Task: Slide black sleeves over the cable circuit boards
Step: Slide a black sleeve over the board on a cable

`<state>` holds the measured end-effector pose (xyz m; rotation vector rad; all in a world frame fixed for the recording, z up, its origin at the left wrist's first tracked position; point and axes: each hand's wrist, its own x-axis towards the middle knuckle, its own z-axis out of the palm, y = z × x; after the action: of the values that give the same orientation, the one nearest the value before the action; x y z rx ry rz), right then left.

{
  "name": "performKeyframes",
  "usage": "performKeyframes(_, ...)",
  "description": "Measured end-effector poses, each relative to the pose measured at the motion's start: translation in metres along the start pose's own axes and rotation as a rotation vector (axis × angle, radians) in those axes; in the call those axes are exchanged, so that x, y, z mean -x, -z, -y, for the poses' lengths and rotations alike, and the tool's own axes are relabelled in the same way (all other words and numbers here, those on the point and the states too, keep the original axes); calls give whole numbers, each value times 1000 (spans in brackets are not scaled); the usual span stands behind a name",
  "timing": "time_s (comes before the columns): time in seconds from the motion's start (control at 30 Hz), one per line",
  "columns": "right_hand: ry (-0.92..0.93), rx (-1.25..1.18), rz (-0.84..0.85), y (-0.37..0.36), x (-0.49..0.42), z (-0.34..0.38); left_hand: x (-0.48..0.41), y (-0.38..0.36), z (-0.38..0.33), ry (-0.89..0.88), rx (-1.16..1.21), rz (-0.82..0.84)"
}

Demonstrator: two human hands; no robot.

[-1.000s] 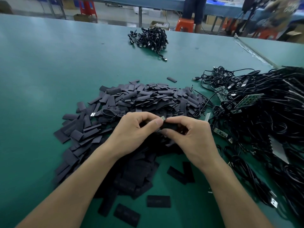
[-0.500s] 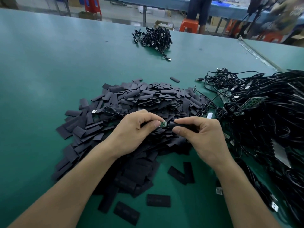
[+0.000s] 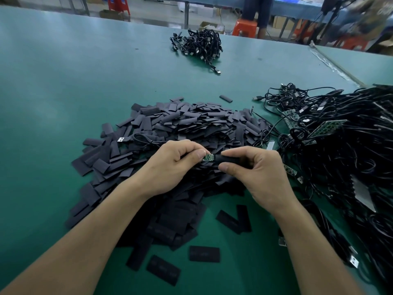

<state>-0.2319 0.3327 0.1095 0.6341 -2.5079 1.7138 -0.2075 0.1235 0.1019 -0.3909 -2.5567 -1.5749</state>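
The sleeving step is in hand. The left hand (image 3: 172, 167) pinches the bare end of a small green circuit board (image 3: 208, 157) between thumb and fingertips. The right hand (image 3: 259, 173) has its grip curled round a black sleeve (image 3: 224, 159), and the board pokes from the sleeve's mouth. Both are held just above the pile of loose sleeves (image 3: 191, 122) on the green counter (image 3: 63, 81). The next move probably calls for drawing the sleeve leftward over the exposed board, with the left grip giving way without letting the board twist.
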Motion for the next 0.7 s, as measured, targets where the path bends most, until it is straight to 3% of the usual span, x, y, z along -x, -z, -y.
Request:
performKeyframes(0.23,7,-2,22,0,1,1,-1,-1,4,0,4,4)
performKeyframes(0.53,6,-62,14,-3,0,1,0,1,7,18,267,-90)
performKeyframes(0.7,-2,25,-27,-3,0,-2,0,0,6,36,225,-64)
